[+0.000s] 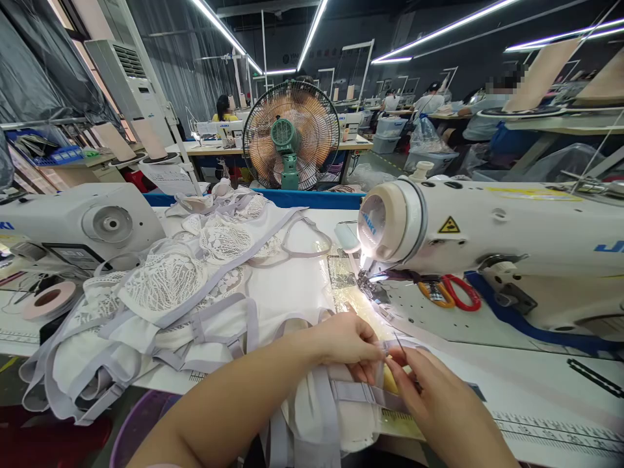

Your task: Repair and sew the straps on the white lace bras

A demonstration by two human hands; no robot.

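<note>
At the table's front edge, a white garment with lavender-grey straps (319, 406) lies beneath both hands and hangs over the edge. My left hand (348, 341) is closed, its fingers pinching the garment's edge. Close beside it on the right, my right hand (414, 377) is closed too, with a thin dark pointed tool (398, 342) between its fingers; its lower part is hidden. The fingertips of the two hands nearly meet. Just beyond them is the lit needle area of a white sewing machine (487, 221).
A pile of white lace bras (166, 286) covers the table's left part, near a second machine (82, 218) and a tape roll (51, 300). Red-handled scissors (461, 292) lie under the right machine's arm. Behind the table stands a large fan (291, 136); people sit farther back.
</note>
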